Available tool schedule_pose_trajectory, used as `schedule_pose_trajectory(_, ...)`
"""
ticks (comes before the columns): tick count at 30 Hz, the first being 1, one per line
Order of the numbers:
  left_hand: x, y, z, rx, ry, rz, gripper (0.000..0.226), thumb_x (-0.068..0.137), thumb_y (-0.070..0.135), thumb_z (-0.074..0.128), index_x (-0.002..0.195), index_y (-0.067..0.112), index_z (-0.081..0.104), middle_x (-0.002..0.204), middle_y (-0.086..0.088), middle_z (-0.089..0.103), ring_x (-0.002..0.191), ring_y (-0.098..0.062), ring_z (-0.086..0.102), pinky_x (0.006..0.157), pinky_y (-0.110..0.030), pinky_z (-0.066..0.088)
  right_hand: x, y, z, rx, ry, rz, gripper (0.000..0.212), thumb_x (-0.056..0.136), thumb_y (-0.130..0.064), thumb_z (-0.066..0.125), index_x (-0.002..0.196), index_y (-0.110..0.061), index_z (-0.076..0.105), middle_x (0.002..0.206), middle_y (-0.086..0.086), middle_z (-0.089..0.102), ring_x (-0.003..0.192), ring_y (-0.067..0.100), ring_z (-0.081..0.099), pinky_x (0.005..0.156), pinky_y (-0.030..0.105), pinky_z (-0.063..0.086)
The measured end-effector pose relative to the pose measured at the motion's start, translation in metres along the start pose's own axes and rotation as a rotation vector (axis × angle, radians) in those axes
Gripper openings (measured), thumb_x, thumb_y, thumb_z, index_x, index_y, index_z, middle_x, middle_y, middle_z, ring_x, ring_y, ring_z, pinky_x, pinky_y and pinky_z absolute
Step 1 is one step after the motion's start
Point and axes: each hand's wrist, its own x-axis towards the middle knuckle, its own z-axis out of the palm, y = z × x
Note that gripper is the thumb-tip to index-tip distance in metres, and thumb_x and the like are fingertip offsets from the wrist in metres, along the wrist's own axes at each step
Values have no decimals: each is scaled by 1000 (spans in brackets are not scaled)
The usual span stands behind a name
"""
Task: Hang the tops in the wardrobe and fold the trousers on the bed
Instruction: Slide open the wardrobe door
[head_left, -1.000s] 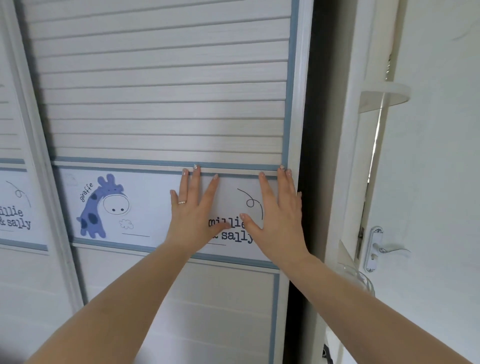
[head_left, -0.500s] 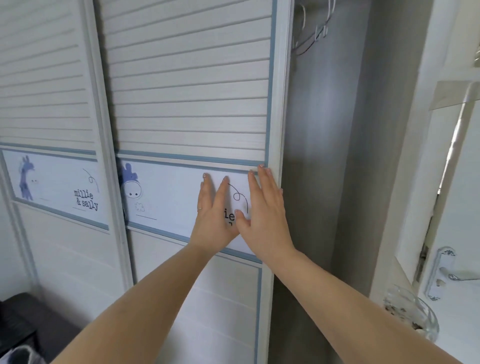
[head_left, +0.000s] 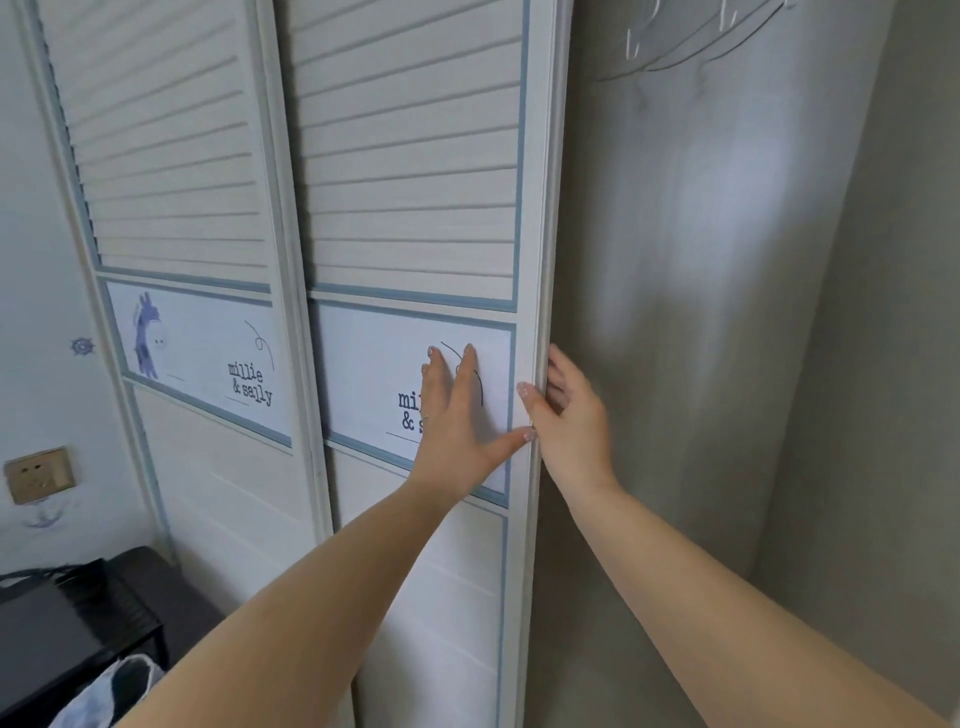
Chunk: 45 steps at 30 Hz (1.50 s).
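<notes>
Closest to me, down in the bottom left corner, there's a black table (head_left: 67, 623) with some blue-and-white cloth (head_left: 111, 693) bunched at its near edge, can't tell what garment it is. Both bare forearms reach up from there toward the wardrobe.

The left hand (head_left: 457, 415) is flat on the sliding door (head_left: 410, 208), fingers straight and spread, thumb stuck out toward the door's edge, palm covering part of the "millie & sally" print. There's a ring on one finger. The right hand (head_left: 569, 421) is hooked round the door's right edge, fingers curled behind it and thumb on the front, so it's gripping the edge.

Right of that edge the wardrobe (head_left: 701, 364) is open, grey inside. Up top a few wire hangers (head_left: 691, 41) hang in there, blurry.

Further left, a second door (head_left: 176, 156) has a blue giraffe on its panel. Beyond that on the wall, a brass-coloured socket (head_left: 39, 475).
</notes>
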Motion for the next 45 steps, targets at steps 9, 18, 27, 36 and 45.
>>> schedule_pose_trajectory(9,19,-64,-34,207,160,41,102,67,88,32,146,38,-10,160,-3,-12,145,-20,-18,115,-40,-8,31,16,75,57,-50,32,51,87,-13,67,133,-22,49,119,-3,64,109,10,61,94,44,52)
schedule_pose_trajectory(18,41,-115,-70,332,243,-156,127,55,87,38,150,19,-12,158,-11,-16,145,-26,-19,114,-54,-6,60,29,151,94,-111,66,45,84,-10,69,126,-17,56,106,-7,67,98,9,64,90,45,53)
schedule_pose_trajectory(27,60,-155,-87,119,327,-403,138,58,63,77,148,24,-21,159,-7,-15,146,-23,-15,115,-51,-4,84,45,211,128,-174,115,54,81,-17,73,131,-19,53,118,2,64,105,16,63,89,48,53)
schedule_pose_trajectory(36,72,-195,-99,-12,327,-314,119,68,51,78,152,22,-2,161,2,1,147,-12,-5,119,-39,5,99,53,247,150,-248,132,51,83,-19,72,130,-22,53,96,-24,60,85,-13,59,79,21,53)
schedule_pose_trajectory(45,75,-208,-98,-4,386,-298,99,79,45,71,152,25,8,160,-1,11,147,-16,3,108,-25,4,103,55,268,190,-258,139,48,85,-17,69,130,-20,53,107,-12,61,89,-9,58,67,6,47)
